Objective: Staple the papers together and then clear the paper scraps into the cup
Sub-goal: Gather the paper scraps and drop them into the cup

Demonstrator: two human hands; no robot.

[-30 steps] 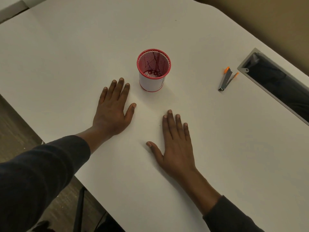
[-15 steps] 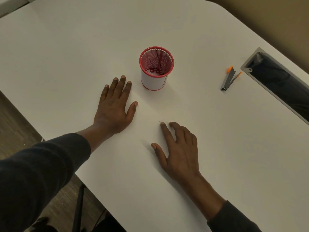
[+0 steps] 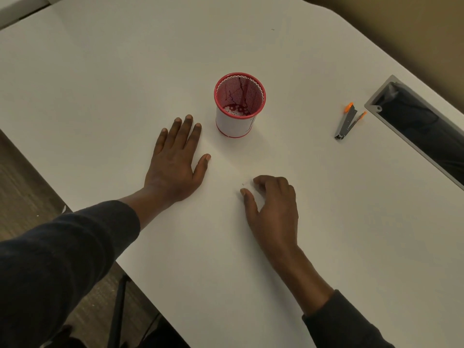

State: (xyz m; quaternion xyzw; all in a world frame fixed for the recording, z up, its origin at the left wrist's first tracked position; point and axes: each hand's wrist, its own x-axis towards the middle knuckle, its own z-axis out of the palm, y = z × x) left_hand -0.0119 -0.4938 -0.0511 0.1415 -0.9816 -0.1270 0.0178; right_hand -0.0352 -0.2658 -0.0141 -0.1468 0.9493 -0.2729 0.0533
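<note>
Paper scrap [image 3: 243,184]: a tiny pale-grey fleck on the white table [image 3: 351,222], just beyond the right hand's thumb tip. It is too small to tell paper from a stray staple.

**Handling (judgement).** Expect almost no weight and no stiffness. The fleck will lie flat, resist a plain pinch, and drift on any air current. Take hold by pressing a fingertip onto it, or slide it against the thumb and then pinch.

**Near field.** Dark knit sleeves cover both forearms.
- The right hand [image 3: 273,209] rests on the table with its fingers curled under. The thumb stands apart from the forefinger, and the hand holds nothing visible.
- The left hand [image 3: 173,167] lies flat, palm down, fingers straight and slightly spread, gripping nothing.

**Middle field.** The cup [image 3: 233,124] stands upright just beyond the left hand's fingertips. It is a cylinder of red wire mesh with a red rim. A white liner wraps its wall. Small white pieces [image 3: 234,109] lie at its bottom.

**Far field.** A small grey metal stapler [image 3: 347,123] with orange ends lies well to the right, untouched. Just beyond it is a grey-framed rectangular slot [image 3: 421,126], dark inside.

Stapled papers cannot be made out against the matte white tabletop.
</note>
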